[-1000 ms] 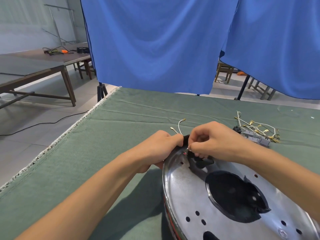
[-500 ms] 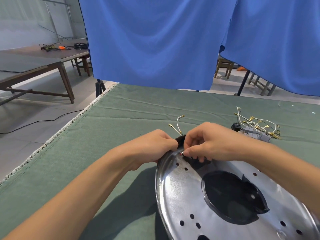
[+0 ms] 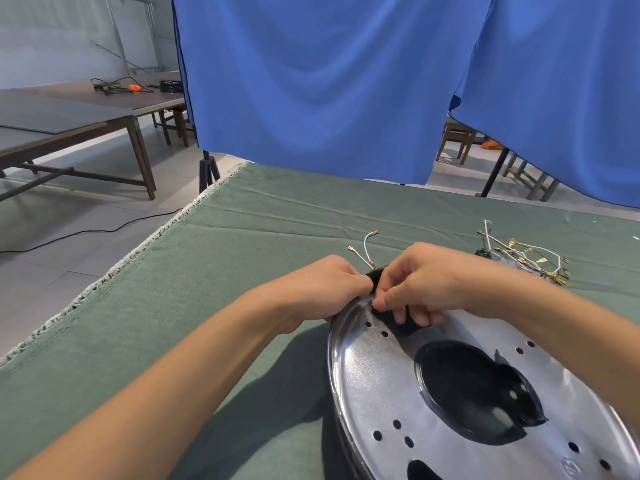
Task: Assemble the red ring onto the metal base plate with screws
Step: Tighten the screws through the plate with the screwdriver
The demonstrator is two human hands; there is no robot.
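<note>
the round shiny metal base plate (image 3: 398, 379) is still gripped at its far rim by the left hand (image 3: 322, 289); something small, not discernible, stays pinched by the right hand (image 3: 420, 282) over a hole, so fastening is judged ongoing.

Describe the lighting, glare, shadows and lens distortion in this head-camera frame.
Head view: bright, even light; the metal base plate shows speckled glare on its left part and dark mirror-like reflections at its centre; the forearms cast a soft shadow on the green cloth left of the plate; wide-angle distortion bows the cloth's edge; both the left hand and the right hand look reasonably sharp.
</note>
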